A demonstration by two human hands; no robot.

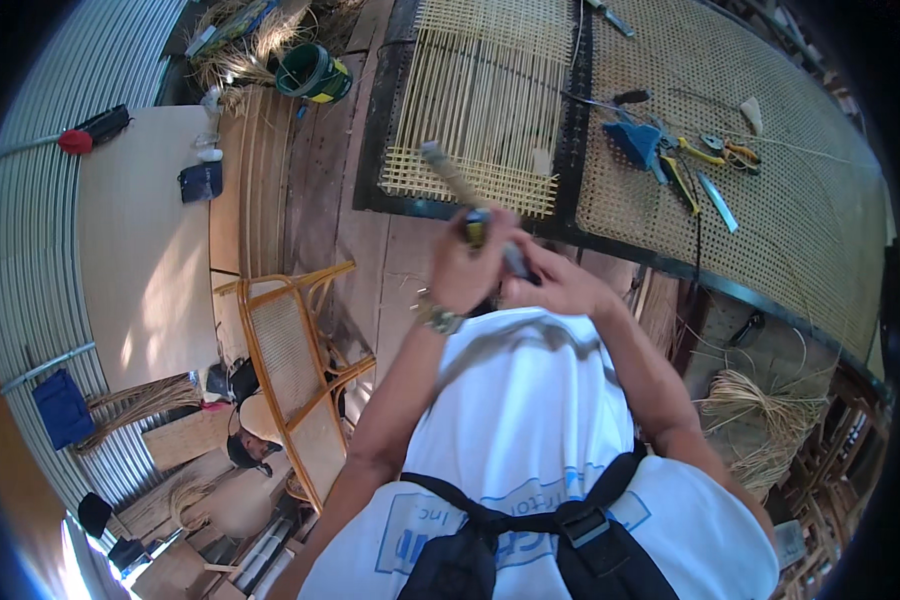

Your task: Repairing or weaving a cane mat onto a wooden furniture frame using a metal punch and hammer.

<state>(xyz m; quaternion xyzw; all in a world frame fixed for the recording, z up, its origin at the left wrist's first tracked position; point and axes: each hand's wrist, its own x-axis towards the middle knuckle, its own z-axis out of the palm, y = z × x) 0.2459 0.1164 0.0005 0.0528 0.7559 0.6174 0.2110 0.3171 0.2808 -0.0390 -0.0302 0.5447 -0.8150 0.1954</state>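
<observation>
My left hand (462,270), wearing a bracelet at the wrist, is closed around a pale brown stick-like thing (452,178). That thing points up and left over the near edge of a woven cane panel (478,115). A small black-and-yellow piece (476,229) shows at the fingers. Close beside it, in front of my white shirt, my right hand (562,287) is closed with bent fingers. A short grey piece (515,260) sticks out between the two hands. Motion blurs both hands, so what the right one grips cannot be made out.
A dark-framed table (660,262) with cane mesh carries yellow-handled pliers (702,152), a blue piece (633,142) and a screwdriver-like tool (631,97). At left stand a cane chair (295,350) and a green bucket (313,74). Cane bundles (745,405) lie at right. Another person (255,430) is at lower left.
</observation>
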